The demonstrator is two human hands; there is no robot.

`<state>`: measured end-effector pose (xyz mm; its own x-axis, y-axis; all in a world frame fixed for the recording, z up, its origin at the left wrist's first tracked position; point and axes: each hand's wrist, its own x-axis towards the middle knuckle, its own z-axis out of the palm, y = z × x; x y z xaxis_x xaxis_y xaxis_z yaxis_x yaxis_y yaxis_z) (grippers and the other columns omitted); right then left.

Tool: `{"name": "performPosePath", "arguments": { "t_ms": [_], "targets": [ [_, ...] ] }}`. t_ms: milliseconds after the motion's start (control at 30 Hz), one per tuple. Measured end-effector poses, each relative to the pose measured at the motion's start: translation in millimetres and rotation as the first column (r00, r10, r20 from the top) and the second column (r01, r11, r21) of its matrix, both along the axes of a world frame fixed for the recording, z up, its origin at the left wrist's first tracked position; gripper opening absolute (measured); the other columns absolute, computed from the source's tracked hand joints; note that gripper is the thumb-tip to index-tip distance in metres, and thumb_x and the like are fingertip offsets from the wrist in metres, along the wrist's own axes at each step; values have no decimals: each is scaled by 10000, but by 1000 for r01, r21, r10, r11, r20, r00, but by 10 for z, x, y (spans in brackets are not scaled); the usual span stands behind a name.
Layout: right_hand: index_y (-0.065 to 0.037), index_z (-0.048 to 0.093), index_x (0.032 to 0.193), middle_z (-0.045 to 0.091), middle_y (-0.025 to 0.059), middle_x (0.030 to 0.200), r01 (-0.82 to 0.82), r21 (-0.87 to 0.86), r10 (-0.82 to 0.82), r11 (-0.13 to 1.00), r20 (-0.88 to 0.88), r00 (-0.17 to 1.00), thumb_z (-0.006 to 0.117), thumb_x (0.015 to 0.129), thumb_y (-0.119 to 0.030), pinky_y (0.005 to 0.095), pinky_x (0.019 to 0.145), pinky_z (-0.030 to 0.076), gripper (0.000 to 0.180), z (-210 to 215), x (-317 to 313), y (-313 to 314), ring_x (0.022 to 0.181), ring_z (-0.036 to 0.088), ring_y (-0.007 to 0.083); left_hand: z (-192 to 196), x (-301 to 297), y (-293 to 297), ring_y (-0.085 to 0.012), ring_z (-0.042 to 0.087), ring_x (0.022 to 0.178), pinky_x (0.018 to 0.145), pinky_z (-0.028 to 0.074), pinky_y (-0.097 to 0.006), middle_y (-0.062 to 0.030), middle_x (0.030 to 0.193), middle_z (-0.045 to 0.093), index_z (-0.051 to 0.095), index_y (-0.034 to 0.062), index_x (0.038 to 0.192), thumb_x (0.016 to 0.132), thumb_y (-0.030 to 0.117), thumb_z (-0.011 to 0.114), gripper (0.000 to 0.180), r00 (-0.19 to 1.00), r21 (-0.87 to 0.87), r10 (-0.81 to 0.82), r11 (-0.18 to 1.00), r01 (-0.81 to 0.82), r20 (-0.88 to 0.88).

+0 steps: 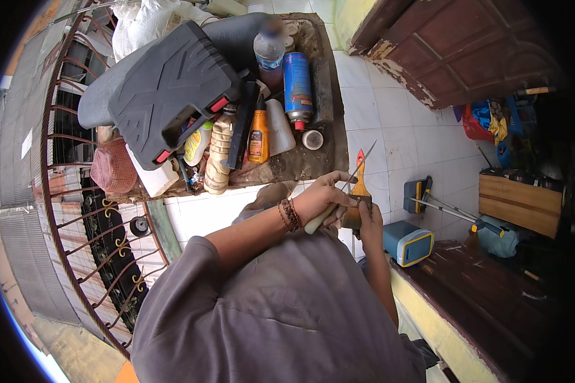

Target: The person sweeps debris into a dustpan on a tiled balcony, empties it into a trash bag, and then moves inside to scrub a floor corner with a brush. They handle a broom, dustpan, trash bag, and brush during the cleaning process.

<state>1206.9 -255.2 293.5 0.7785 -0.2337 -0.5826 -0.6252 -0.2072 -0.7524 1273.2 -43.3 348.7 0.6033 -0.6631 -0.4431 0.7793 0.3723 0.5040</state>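
Observation:
My left hand, with beaded bracelets at its wrist, is closed around a slim pointed knife with a pale handle. Its thin blade points up and away, crossing in front of a paintbrush. My right hand grips that paintbrush low, near the ferrule and bristles. The brush stands upright, its orange-yellow wooden handle ending in a red tip at the top. Fingers of both hands meet around the brush's lower part, and they partly hide the bristles. Both hands are in front of my chest, near the worktop's front edge.
A worn worktop ahead carries a black tool case, a blue spray can, an orange bottle and a pink basket. A metal railing runs left. At right are a blue-grey box and a wooden door.

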Motion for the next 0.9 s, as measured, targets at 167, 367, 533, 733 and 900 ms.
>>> {"name": "performPosePath", "arguments": {
  "t_ms": [167,367,533,733,900],
  "targets": [
    [4,525,1085,587,95,945,306,319,-261,897,-177,949,501,957,-364,239,511,458,391,-254,-64,106,755,607,145,8,-40,5,-67,535,517,467,421,-217,-15,644,574,593,-8,950,862,138,633,175,984,278,-86,960,40,157],
    [-22,504,1215,578,113,1108,-124,447,174,886,-72,982,495,961,-155,321,731,571,287,-477,177,252,1001,597,194,-97,-156,115,-44,489,653,574,424,-244,4,743,561,576,-3,915,926,252,612,258,856,490,-250,872,-4,452],
    [-25,547,1160,572,100,1111,-296,377,282,877,93,955,520,965,-222,337,791,530,279,-645,305,548,1023,573,180,-177,-226,197,-104,516,698,662,443,-302,-70,749,566,540,-9,884,925,335,615,354,840,524,-201,845,-112,503],
    [9,520,1154,561,107,1174,-319,342,369,884,-92,925,598,936,-259,319,852,489,353,-1028,569,743,1003,581,147,-171,-225,296,-200,586,737,701,457,-350,-150,788,598,536,-17,896,934,389,578,410,795,626,-275,763,-162,541],
    [-10,573,1086,597,102,1003,-365,297,379,882,11,925,545,951,-376,311,751,484,391,-950,579,686,833,603,181,-278,-288,241,-309,640,809,738,469,-410,-194,838,631,521,-8,933,922,412,569,422,748,642,-233,699,-315,621]
  ]
}}
